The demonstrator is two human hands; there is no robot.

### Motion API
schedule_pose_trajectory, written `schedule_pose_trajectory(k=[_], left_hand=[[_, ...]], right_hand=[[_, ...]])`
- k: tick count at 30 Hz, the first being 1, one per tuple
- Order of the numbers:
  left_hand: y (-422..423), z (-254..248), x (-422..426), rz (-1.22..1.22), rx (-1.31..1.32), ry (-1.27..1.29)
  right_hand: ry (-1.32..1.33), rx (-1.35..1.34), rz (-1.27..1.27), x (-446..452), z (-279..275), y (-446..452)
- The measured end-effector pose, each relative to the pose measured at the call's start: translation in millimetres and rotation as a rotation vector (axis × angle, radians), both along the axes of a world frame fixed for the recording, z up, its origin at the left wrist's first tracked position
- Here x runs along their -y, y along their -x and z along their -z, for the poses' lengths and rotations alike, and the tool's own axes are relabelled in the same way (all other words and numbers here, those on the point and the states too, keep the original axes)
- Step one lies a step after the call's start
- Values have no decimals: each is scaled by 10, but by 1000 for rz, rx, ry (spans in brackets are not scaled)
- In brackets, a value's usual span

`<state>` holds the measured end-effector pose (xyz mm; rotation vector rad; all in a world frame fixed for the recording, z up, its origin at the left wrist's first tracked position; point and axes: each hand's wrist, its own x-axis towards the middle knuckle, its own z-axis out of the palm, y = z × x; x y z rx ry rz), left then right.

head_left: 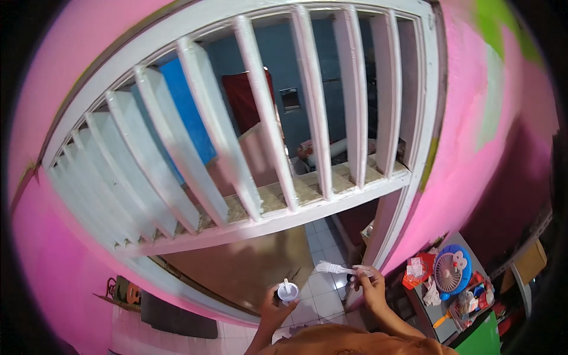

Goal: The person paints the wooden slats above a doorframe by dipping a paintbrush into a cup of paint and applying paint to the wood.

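My left hand (276, 307) is closed around a small white cup (288, 291) with a short white stick-like thing standing in it. To the right, my right hand (371, 288) pinches the end of a white brush-like tool (335, 268), whose pale, wider end points left towards the cup. Cup and tool are apart. Above both hands, a white slatted frame (265, 222) spans a wall opening, with upright white slats and a dusty brown ledge between them. Pink wall (467, 118) surrounds the frame.
At the lower right, a table (427, 307) bears a blue fan (452, 270), a red basket and mixed items. A brown door panel (236, 272) and white floor tiles (325, 302) lie below the frame. A dark mat (177, 316) is at the lower left.
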<state>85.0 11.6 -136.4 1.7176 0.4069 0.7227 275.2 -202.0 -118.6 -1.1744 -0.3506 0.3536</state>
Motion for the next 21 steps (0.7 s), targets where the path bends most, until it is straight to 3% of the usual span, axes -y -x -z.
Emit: schedule_pose_trajectory(k=[3, 6, 8, 14, 21], left_hand=[[30, 6, -25, 0, -27, 49], [81, 121, -72, -67, -32, -85], [102, 19, -32, -79, -17, -30], [227, 387, -175, -113, -39, 56], [395, 307, -130, -234, -3, -22]], right_hand=[[39, 53, -35, -39, 8, -6], [49, 62, -46, -111, -43, 16], [43, 39, -75, -135, -117, 40], [53, 102, -137, -286, -166, 52], [60, 131, -222, -480, -271, 140]])
